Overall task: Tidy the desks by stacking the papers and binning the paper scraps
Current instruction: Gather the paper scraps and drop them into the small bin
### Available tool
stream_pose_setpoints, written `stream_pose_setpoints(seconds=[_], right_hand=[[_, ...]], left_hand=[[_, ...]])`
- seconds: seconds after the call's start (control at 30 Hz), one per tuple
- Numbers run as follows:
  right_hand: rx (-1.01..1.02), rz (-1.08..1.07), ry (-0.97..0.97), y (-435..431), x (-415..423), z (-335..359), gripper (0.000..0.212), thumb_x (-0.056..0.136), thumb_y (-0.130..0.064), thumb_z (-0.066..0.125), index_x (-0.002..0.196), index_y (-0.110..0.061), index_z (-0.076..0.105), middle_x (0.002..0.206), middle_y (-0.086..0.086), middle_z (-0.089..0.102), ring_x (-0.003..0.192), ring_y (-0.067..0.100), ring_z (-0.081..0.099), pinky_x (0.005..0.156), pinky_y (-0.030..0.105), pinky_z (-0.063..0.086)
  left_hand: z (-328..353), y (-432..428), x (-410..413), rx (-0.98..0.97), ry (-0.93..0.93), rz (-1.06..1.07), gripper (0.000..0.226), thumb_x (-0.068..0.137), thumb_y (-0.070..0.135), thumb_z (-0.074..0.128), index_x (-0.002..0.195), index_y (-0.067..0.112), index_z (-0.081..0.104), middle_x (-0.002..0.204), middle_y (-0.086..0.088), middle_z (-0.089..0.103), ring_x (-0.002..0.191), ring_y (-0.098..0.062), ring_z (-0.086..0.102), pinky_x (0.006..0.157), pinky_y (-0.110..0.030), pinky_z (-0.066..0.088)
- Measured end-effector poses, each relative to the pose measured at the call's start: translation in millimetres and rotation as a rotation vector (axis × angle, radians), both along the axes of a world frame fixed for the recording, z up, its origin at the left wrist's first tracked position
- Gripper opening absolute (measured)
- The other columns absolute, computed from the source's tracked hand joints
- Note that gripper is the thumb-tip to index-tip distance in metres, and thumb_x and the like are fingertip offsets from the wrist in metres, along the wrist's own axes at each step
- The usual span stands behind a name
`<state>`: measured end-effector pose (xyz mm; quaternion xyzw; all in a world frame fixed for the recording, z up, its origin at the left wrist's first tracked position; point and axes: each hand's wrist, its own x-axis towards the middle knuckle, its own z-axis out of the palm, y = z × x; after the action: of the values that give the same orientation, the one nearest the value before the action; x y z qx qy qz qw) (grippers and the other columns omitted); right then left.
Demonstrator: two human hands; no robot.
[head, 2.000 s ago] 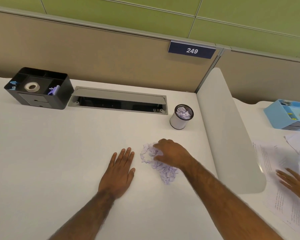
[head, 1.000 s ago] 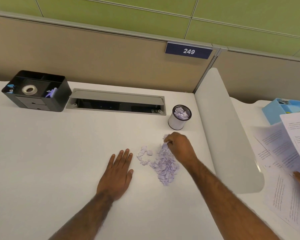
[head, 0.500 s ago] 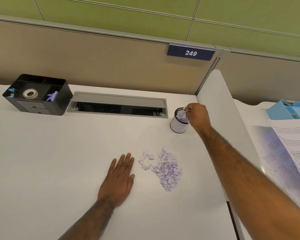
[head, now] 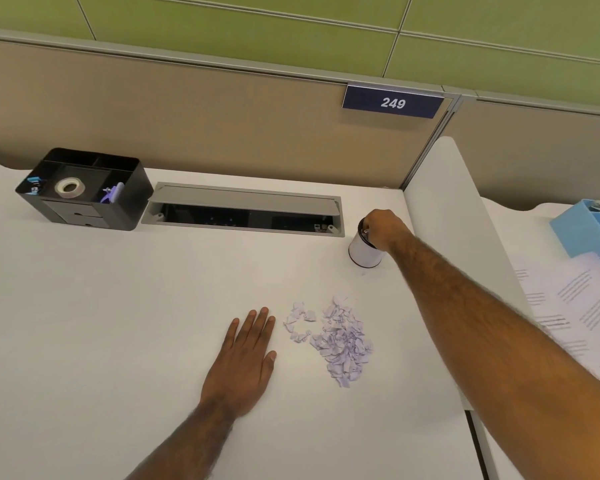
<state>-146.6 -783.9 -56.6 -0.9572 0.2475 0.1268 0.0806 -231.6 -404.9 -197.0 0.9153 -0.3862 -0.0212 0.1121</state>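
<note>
Reaching across the desk, the right hand (head: 383, 227) sits over the mouth of the small white cylindrical bin with a dark rim (head: 362, 252), fingers curled down into its opening; whether they pinch any scrap cannot be told, since the knuckles cover the fingertips. That bin stands near the desk's back right corner, just beside the white curved divider panel (head: 465, 244). The left hand (head: 245, 358) lies flat and spread on the white desk top (head: 118, 323), palm down, holding nothing. Just beside its fingertips is the loose pile of pale lilac torn paper scraps (head: 340, 341), well apart from the bin. Farther back, a grey metal cable tray (head: 246, 202) is set into the desk, and a black plastic desk organiser (head: 84, 188) holds a roll of tape. Beyond the divider lie printed white paper sheets (head: 575, 306) and a light blue organiser (head: 589, 226).
</note>
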Motion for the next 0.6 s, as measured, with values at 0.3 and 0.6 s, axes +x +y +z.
stream_pose_setpoints(seconds=[0.3,0.6], right_hand=[[-0.027,0.004,-0.016,1,-5,25,0.027,0.090,-0.029,0.069,0.105,-0.006,0.071,0.109,0.011,0.069,0.100,0.031,0.065,0.071,0.031,0.048],[-0.014,0.027,-0.095,-1,-21,32,0.016,0.088,-0.005,0.066,0.100,-0.012,0.074,0.114,0.009,0.068,0.102,0.028,0.063,0.074,0.029,0.047]], left_hand=[[-1,1,0,0.003,-0.006,-0.001,0.062,0.104,0.037,0.030,0.161,0.015,0.024,0.170,-0.001,0.015,0.157,-0.017,0.014,0.124,-0.045,0.016],[-1,1,0,0.013,-0.007,-0.004,0.062,0.104,0.038,0.029,0.162,0.015,0.022,0.171,-0.001,0.014,0.157,-0.017,0.012,0.125,-0.045,0.015]])
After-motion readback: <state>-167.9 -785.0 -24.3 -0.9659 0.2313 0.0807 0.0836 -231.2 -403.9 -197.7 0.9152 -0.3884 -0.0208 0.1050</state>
